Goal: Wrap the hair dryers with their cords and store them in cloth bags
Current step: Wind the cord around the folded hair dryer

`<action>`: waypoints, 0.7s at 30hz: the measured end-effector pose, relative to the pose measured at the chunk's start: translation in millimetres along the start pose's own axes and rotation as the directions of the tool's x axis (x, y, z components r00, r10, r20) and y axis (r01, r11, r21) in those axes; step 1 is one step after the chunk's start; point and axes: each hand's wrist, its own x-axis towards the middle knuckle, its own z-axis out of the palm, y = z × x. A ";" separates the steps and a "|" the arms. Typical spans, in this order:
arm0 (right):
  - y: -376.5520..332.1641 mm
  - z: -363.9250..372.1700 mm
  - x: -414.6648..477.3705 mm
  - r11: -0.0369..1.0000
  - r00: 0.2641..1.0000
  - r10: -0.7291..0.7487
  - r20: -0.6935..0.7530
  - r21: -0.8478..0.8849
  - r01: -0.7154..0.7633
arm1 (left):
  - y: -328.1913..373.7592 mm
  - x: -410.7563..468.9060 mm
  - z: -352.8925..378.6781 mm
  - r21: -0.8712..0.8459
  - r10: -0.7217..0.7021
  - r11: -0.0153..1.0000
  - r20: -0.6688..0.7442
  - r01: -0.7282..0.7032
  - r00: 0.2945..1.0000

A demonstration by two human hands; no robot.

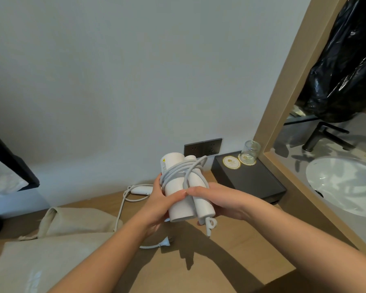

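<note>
A white folded hair dryer is held above the wooden counter, its grey cord wound several times round the barrel and handle. My left hand grips the barrel from the left, thumb across the front. My right hand holds the handle side from the right, its fingers pinching the cord against the body. A short cord end with a loop hangs below. A second white dryer lies on the counter behind, its cord trailing to a plug. Two beige cloth bags lie at the left.
A black box with two round coasters and an upturned glass stands at the right against the wall. A dark wall socket is behind the dryer. A wooden-framed opening shows a white sink and black tap.
</note>
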 end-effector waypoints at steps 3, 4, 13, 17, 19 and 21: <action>-2.0 -4.6 -1.7 1.000 0.998 -0.014 0.058 0.013 0.014 | -3.8 4.4 -5.7 -0.130 -0.010 0.991 0.015 0.012 1.000; -3.1 -5.5 -2.3 0.999 0.998 -0.021 0.055 0.027 0.020 | -4.5 6.5 -8.1 -0.180 -0.007 0.984 0.025 0.011 1.000; 10.0 -8.7 -7.4 0.989 0.997 -0.071 -0.041 0.128 0.075 | 2.5 7.3 -20.4 -0.383 0.028 0.923 -0.015 -0.032 0.999; 11.2 0.3 -6.7 0.968 0.973 -0.158 -0.169 0.167 0.186 | 6.1 7.2 -17.3 -0.438 0.075 0.893 -0.078 -0.101 0.994; 12.6 1.9 -9.3 0.957 0.922 -0.265 -0.283 0.043 0.288 | 7.0 6.3 -18.4 -0.428 0.077 0.897 -0.098 -0.112 0.992; 14.2 2.8 -12.1 0.929 0.871 -0.369 -0.324 -0.118 0.350 | 6.7 5.7 -20.3 -0.417 0.087 0.900 -0.117 -0.129 0.989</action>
